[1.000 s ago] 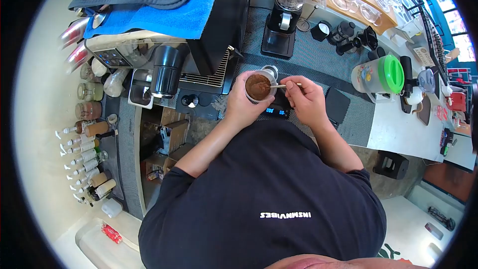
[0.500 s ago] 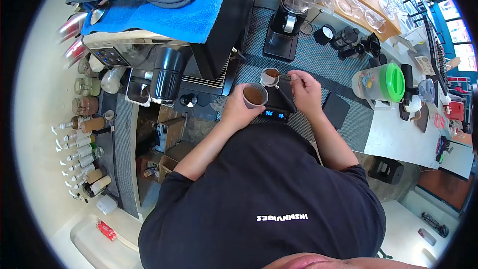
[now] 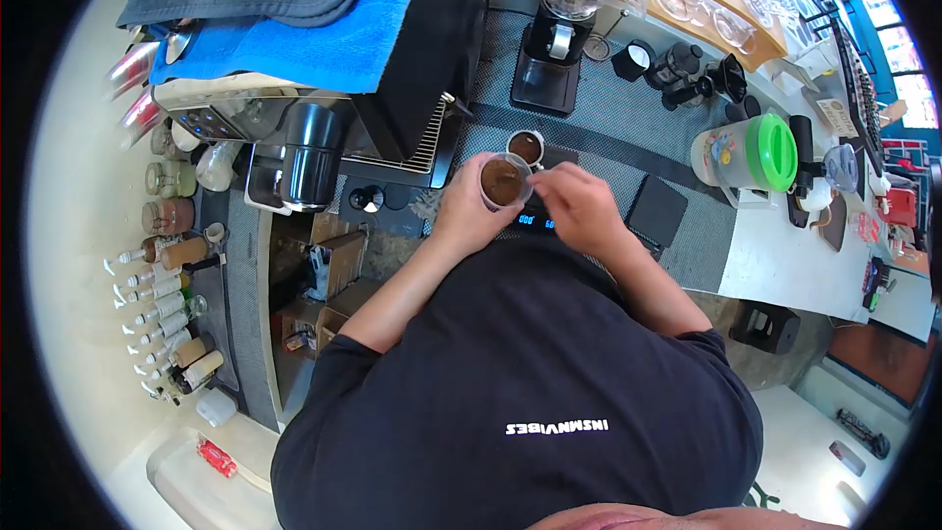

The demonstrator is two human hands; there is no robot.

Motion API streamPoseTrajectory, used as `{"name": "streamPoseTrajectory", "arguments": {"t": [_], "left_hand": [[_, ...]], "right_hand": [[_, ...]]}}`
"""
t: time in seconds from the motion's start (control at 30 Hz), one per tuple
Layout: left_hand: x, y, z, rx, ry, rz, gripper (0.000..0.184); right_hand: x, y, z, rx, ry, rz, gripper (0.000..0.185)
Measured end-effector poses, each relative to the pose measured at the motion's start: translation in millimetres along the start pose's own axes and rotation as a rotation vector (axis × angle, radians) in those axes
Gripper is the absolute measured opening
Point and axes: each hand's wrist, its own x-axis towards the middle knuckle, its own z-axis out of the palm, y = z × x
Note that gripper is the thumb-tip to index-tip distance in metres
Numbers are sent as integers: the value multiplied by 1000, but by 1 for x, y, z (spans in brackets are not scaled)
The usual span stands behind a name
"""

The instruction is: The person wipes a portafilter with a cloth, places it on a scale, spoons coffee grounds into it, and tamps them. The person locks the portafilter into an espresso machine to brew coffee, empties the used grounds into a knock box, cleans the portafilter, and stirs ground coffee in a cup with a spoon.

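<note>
My left hand [image 3: 465, 214] is wrapped around a clear plastic cup [image 3: 486, 196] holding brown coffee grounds [image 3: 503, 184]. Fingers pinched, my right hand [image 3: 583, 211] is at the cup's right rim with a small spoon, mostly hidden by the fingers and the cup. Just beyond the cup is a round metal portafilter basket [image 3: 512, 144] with dark coffee grounds inside; its handle is largely covered by my right hand. Beneath my hands, a black scale shows a lit blue display [image 3: 536, 222], partly hidden.
An espresso machine [image 3: 294, 103] with a blue towel [image 3: 285, 54] stands on the left. A coffee grinder [image 3: 556, 44] is behind the basket. To the right are a green-lidded container [image 3: 726, 159] and a dark flat pad [image 3: 657, 208]. Bottles [image 3: 162, 299] line the far left.
The spoon with coffee grounds was over the pale-looking basket; now dark grounds show in the basket. My right hand has moved left and nearer, bringing the spoon to the cup.
</note>
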Motion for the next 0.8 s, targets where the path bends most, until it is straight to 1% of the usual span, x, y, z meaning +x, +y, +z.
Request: {"name": "streamPoseTrajectory", "arguments": {"t": [0.07,0.1,0.2,0.23,0.33,0.43,0.53,0.63,0.8], "left_hand": [[3,7,4,34,41,26,81],[5,11,4,18,44,36,81],[6,13,-1,4,58,47,83],[5,11,-2,19,51,44,85],[3,11,0,26,34,32,87],[2,8,1,12,34,16,87],[4,5,2,3,47,11,88],[6,1,3,-10,36,-26,88],[6,-10,5,-2,10,-115,86]], "right_hand": [[-4,10,12,24,-76,-2,13],[-1,8,14,34,-15,27,14],[-2,-3,3,109,-11,387,16],[-2,0,3,105,-11,374,17],[-9,9,8,246,-4,471,18],[-9,12,7,232,0,463,18],[-5,8,2,302,17,544,20],[-3,14,3,330,67,500,20],[3,35,3,449,195,511,21]]}}
